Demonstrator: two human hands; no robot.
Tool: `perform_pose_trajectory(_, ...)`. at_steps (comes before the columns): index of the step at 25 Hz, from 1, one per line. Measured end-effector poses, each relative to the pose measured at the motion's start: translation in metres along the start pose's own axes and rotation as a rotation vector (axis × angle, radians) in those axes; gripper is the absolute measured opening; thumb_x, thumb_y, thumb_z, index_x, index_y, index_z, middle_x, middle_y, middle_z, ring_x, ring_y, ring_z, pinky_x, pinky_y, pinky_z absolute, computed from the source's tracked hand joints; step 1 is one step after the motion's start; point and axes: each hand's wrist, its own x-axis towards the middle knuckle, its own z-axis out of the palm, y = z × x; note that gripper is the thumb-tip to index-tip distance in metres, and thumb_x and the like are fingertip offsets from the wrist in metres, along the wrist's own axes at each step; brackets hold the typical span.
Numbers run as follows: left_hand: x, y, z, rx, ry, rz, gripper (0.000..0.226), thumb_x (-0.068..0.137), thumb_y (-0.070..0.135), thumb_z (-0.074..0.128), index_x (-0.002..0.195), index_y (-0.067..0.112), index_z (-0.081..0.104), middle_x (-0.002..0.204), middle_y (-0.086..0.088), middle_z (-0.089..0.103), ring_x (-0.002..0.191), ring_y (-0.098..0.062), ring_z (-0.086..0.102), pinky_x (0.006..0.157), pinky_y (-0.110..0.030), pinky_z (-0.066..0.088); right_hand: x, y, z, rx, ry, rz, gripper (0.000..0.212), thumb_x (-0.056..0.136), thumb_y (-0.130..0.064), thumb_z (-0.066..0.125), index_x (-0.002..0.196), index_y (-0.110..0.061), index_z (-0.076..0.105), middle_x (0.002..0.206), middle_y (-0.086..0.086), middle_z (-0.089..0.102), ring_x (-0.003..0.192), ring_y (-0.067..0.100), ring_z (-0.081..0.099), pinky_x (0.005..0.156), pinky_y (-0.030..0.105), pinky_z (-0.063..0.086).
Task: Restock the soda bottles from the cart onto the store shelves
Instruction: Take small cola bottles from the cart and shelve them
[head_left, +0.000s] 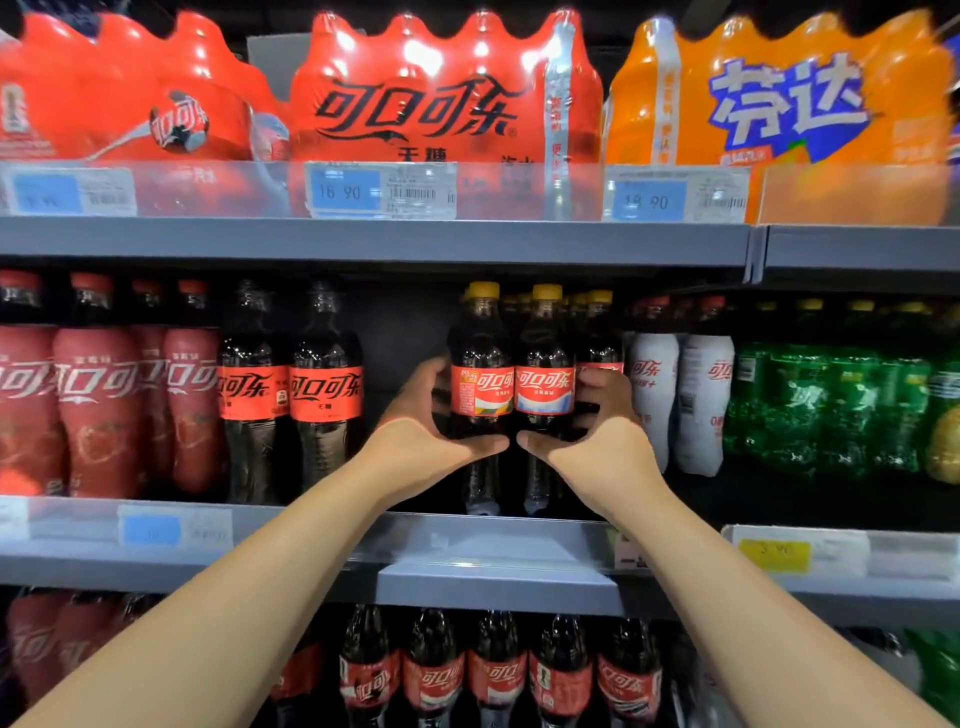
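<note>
Both forearms enter from the bottom edge. The left hand (422, 441) curls round one yellow-capped cola bottle (482, 358), and the right hand (609, 447) curls round its neighbour bottle (545, 358), thumbs almost meeting. Both bottles stand upright on the middle shelf (493, 582). The rear yellow-capped bottles (600, 317) are mostly hidden.

Overhead light threw white glare on the glossy red plastic-wrapped packs (447, 78). The dark yellow-capped cola bottles (483, 338) were sharp; both ends of the grey metal shelf (363, 239) looked blurred and bent.
</note>
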Motion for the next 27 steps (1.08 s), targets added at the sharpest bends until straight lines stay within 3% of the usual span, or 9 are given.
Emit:
perform_pose_trajectory(3, 0.0, -0.007, -0.001, -0.004, 0.042, 0.045, 0.094, 0.052, 0.05, 0.092, 0.128, 0.051, 0.037, 0.105, 0.027, 0.063, 0.093, 0.013, 0.061, 0.071, -0.008, 0.05, -0.001, 0.001, -0.004, 0.133, -0.001, -0.031, 0.052, 0.077, -0.008, 0.085, 0.094, -0.047, 0.055, 0.1, -0.023, 0.069, 0.098, -0.013, 0.063, 0.073, 0.009, 0.052)
perform_pose_trajectory(8, 0.0, -0.012, -0.005, 0.055, 0.038, 0.028, 0.098, 0.055, 0.058, 0.084, 0.139, 0.048, 0.036, 0.106, 0.037, 0.061, 0.097, 0.014, 0.059, 0.081, -0.021, 0.052, 0.001, 0.004, -0.007, 0.121, -0.052, 0.01, 0.039, 0.08, -0.003, 0.081, 0.088, -0.036, 0.064, 0.105, -0.012, 0.068, 0.095, -0.003, 0.066, 0.064, 0.009, 0.049)
perform_pose_trajectory(11, 0.004, -0.016, -0.003, 0.12, 0.03, 0.009, 0.096, 0.066, 0.049, 0.085, 0.146, 0.043, 0.032, 0.137, 0.016, 0.056, 0.125, -0.007, 0.056, 0.101, -0.041, 0.053, 0.002, 0.004, -0.006, 0.021, -0.024, 0.019, 0.037, 0.079, -0.007, 0.083, 0.093, -0.034, 0.062, 0.105, -0.01, 0.064, 0.095, 0.006, 0.062, 0.061, 0.01, 0.044)
perform_pose_trajectory(13, 0.005, -0.018, -0.001, 0.113, 0.026, 0.01, 0.096, 0.073, 0.038, 0.085, 0.151, 0.037, 0.029, 0.145, 0.002, 0.051, 0.131, -0.021, 0.052, 0.107, -0.046, 0.048, 0.002, 0.005, -0.005, -0.001, -0.025, -0.004, 0.038, 0.079, -0.005, 0.083, 0.095, -0.032, 0.061, 0.106, -0.01, 0.064, 0.089, 0.008, 0.063, 0.059, 0.008, 0.046)
perform_pose_trajectory(16, 0.003, -0.018, 0.003, 0.088, 0.024, 0.03, 0.095, 0.077, 0.03, 0.082, 0.152, 0.038, 0.023, 0.142, 0.004, 0.054, 0.126, -0.019, 0.056, 0.107, -0.044, 0.048, 0.003, 0.004, -0.002, -0.012, -0.026, -0.014, 0.04, 0.08, -0.001, 0.082, 0.091, -0.032, 0.06, 0.104, -0.007, 0.062, 0.072, 0.003, 0.061, 0.056, 0.009, 0.047)
perform_pose_trajectory(19, -0.002, -0.013, 0.004, 0.18, 0.044, 0.114, 0.092, 0.082, 0.03, 0.078, 0.155, 0.033, 0.022, 0.142, 0.003, 0.055, 0.127, -0.019, 0.056, 0.108, -0.038, 0.046, 0.003, 0.005, -0.002, -0.028, -0.029, 0.014, 0.039, 0.081, -0.003, 0.082, 0.088, -0.033, 0.058, 0.095, -0.004, 0.059, 0.071, 0.007, 0.057, 0.055, 0.012, 0.047)
perform_pose_trajectory(23, -0.009, -0.004, 0.002, 0.367, 0.078, 0.165, 0.098, 0.086, 0.037, 0.075, 0.161, 0.014, 0.015, 0.158, -0.007, 0.039, 0.145, -0.022, 0.037, 0.118, -0.027, 0.028, 0.002, 0.006, -0.001, -0.045, -0.026, 0.009, 0.036, 0.082, -0.007, 0.083, 0.083, -0.032, 0.057, 0.083, -0.002, 0.056, 0.067, 0.01, 0.053, 0.051, 0.009, 0.044)
perform_pose_trajectory(25, -0.014, 0.002, 0.001, 0.438, 0.117, 0.169, 0.1, 0.086, 0.039, 0.075, 0.16, 0.009, 0.014, 0.164, -0.009, 0.028, 0.149, -0.022, 0.029, 0.114, -0.018, 0.017, 0.001, 0.005, -0.001, -0.04, -0.02, -0.009, 0.035, 0.081, -0.009, 0.084, 0.084, -0.032, 0.057, 0.082, -0.003, 0.055, 0.066, 0.009, 0.052, 0.052, 0.007, 0.043)
perform_pose_trajectory(27, -0.019, 0.009, -0.003, 0.466, 0.174, 0.194, 0.095, 0.084, 0.037, 0.078, 0.157, 0.008, 0.025, 0.16, -0.009, 0.031, 0.143, -0.022, 0.04, 0.108, -0.014, 0.02, 0.0, 0.004, -0.002, -0.009, -0.023, -0.025, 0.034, 0.081, -0.011, 0.084, 0.085, -0.033, 0.058, 0.082, -0.004, 0.057, 0.066, 0.006, 0.052, 0.053, 0.006, 0.043)
